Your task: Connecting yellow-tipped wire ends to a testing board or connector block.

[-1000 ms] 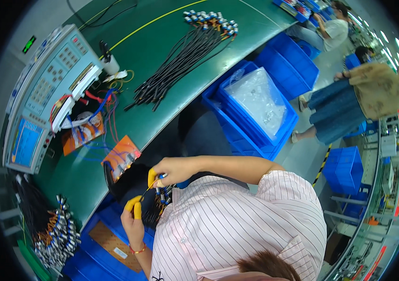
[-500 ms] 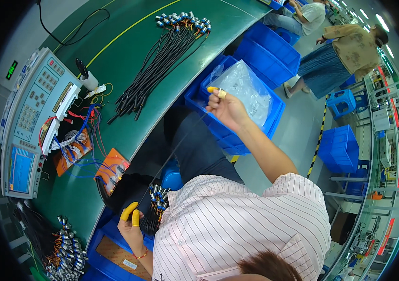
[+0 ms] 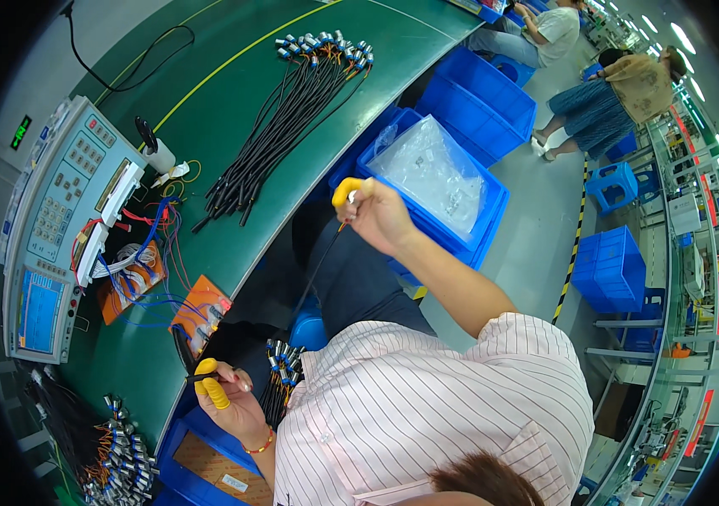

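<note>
A thin black cable (image 3: 319, 268) runs between my two hands over my lap. My right hand (image 3: 376, 215), a yellow finger cot on its fingertip, is closed on the cable's orange-wired end. My left hand (image 3: 231, 405), with yellow cots on two fingers, pinches a black cable end (image 3: 199, 378) by the table edge. Just above that hand, a dark cylindrical piece (image 3: 182, 350) lies against the orange circuit board (image 3: 201, 308); whether it joins the cable is unclear. A bundle of cables with silver-and-blue connectors (image 3: 283, 363) rests beside my shirt.
A grey test instrument (image 3: 64, 219) stands on the green table (image 3: 208, 110), wired to the boards. Cable bundles (image 3: 279, 126) lie at the far side and the near left (image 3: 119, 455). Blue bins (image 3: 478, 101) stand right of the table, one bearing a clear bag (image 3: 435, 173).
My left hand has moved up and left to the board's lower edge, now gripping a cable end. My right hand has come down and left, its fingers more curled. A person behind has shifted away.
</note>
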A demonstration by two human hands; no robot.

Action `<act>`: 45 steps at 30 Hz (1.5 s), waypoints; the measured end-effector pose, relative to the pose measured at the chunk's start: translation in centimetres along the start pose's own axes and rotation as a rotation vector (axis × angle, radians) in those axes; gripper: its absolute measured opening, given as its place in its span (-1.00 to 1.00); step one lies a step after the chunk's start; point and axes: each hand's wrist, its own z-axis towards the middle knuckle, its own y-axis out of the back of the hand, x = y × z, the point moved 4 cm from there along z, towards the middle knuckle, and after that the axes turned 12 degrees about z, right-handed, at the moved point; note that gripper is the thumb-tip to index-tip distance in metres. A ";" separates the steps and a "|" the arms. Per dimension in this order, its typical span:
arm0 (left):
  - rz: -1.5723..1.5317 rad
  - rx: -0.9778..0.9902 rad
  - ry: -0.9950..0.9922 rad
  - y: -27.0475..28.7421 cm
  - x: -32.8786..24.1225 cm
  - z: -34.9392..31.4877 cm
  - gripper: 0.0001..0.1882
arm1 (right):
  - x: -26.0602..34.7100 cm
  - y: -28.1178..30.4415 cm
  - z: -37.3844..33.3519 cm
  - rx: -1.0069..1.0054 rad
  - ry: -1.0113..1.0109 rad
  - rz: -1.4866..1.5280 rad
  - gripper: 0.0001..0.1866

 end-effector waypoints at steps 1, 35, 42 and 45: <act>-0.009 0.005 0.020 0.0 0.3 -0.1 -0.64 | -0.8 0.2 0.3 0.025 -0.005 -0.014 -0.79; 0.073 -0.227 0.256 -2.3 2.6 0.2 -0.50 | -2.7 1.3 3.5 0.061 0.121 -0.152 -0.69; -0.062 -0.153 0.372 -1.7 2.4 0.7 -0.71 | -0.5 2.3 2.8 0.095 0.139 -0.281 -0.52; -0.063 -0.192 0.356 -1.0 2.7 0.4 -0.72 | -0.6 2.6 3.0 0.054 0.163 -0.302 -0.52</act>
